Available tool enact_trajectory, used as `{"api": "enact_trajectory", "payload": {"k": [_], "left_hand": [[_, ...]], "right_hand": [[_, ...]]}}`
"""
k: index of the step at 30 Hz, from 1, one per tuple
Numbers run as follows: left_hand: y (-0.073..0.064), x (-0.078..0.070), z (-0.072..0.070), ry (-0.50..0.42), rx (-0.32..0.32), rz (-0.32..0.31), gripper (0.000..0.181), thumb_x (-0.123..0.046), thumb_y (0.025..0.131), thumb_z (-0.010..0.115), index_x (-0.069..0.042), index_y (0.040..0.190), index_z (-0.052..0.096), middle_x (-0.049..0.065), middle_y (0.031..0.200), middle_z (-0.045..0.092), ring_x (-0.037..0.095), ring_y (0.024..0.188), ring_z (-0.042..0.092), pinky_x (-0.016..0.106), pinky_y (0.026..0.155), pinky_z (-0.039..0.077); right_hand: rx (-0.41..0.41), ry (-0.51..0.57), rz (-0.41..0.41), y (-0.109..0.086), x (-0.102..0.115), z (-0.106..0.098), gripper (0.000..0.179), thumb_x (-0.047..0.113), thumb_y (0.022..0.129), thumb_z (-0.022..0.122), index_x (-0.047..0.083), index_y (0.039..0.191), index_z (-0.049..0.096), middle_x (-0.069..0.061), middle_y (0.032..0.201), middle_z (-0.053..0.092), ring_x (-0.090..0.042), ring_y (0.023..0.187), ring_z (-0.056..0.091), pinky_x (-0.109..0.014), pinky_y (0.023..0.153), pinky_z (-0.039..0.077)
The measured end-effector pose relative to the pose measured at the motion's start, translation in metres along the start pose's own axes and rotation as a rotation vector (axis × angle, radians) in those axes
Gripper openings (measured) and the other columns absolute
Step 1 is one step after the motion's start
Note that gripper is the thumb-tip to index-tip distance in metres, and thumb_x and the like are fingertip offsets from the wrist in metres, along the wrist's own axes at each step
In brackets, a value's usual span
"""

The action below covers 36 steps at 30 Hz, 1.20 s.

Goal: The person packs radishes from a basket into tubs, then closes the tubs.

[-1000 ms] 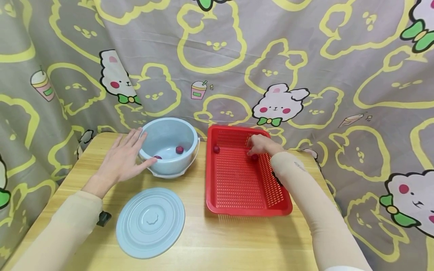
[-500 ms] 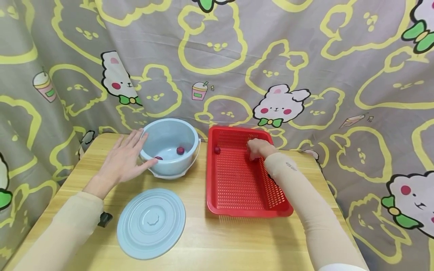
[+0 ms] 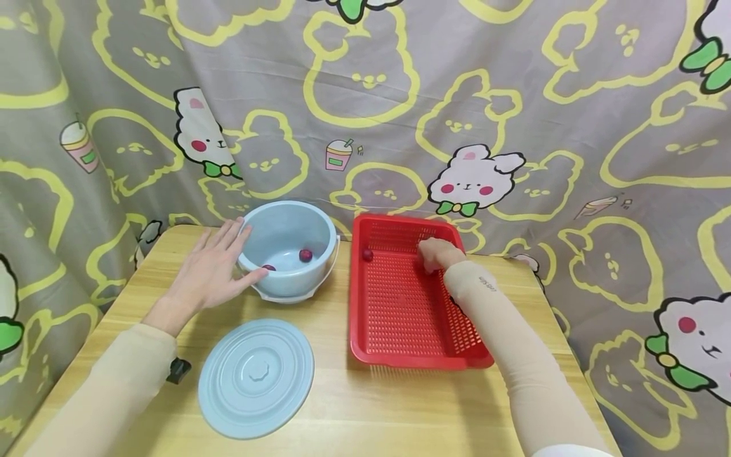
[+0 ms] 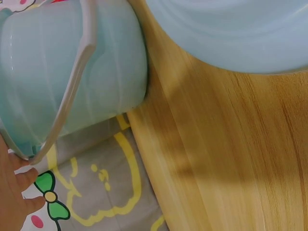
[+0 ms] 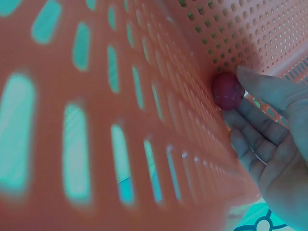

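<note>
My right hand [image 3: 438,255] reaches into the far right part of the red plastic basket [image 3: 356,311]. In the right wrist view its thumb and fingers pinch a dark red plum [image 5: 227,91] by the perforated wall; the head view hides this plum behind the hand. A second plum [image 3: 367,254] lies near the basket's far left corner. My left hand [image 3: 205,276], fingers straight and spread, touches the left rim of the light blue bucket [image 3: 294,282]. Two more plums show inside the bucket, one plum [image 3: 305,255] fully and one plum [image 3: 268,267] partly behind the rim.
A round light blue lid [image 3: 257,381] lies on the wooden table [image 3: 377,406] in front of the bucket. The bucket's pale handle [image 3: 320,285] hangs down its near side. A patterned grey curtain [image 3: 388,146] rises behind the table.
My right hand has shifted slightly at the basket's right side, and its plum is now hidden in the head view. The left hand stays at the bucket's rim.
</note>
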<state>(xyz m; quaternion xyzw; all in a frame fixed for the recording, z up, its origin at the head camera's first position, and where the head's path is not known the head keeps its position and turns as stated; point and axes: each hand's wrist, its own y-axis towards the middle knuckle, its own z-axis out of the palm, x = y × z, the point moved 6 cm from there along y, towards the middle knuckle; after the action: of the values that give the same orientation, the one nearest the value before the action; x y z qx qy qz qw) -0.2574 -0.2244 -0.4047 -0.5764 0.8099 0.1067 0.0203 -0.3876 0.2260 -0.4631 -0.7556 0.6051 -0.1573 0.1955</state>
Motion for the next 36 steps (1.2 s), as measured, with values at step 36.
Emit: {"api": "enact_trajectory", "payload": {"k": [36], "left_hand": [[0.000, -0.001, -0.001, -0.006, -0.019, 0.002, 0.102, -0.071, 0.098, 0.053, -0.001, 0.166, 0.026, 0.023, 0.176, 0.019, 0.047, 0.162, 0.021, 0.069, 0.131, 0.016]], "right_hand": [[-0.139, 0.343, -0.116, -0.005, -0.009, -0.014, 0.014, 0.013, 0.089, 0.083, 0.005, 0.100, 0.079, -0.008, 0.095, 0.080, -0.016, 0.084, 0.070, -0.031, 0.081, 0.059]]}}
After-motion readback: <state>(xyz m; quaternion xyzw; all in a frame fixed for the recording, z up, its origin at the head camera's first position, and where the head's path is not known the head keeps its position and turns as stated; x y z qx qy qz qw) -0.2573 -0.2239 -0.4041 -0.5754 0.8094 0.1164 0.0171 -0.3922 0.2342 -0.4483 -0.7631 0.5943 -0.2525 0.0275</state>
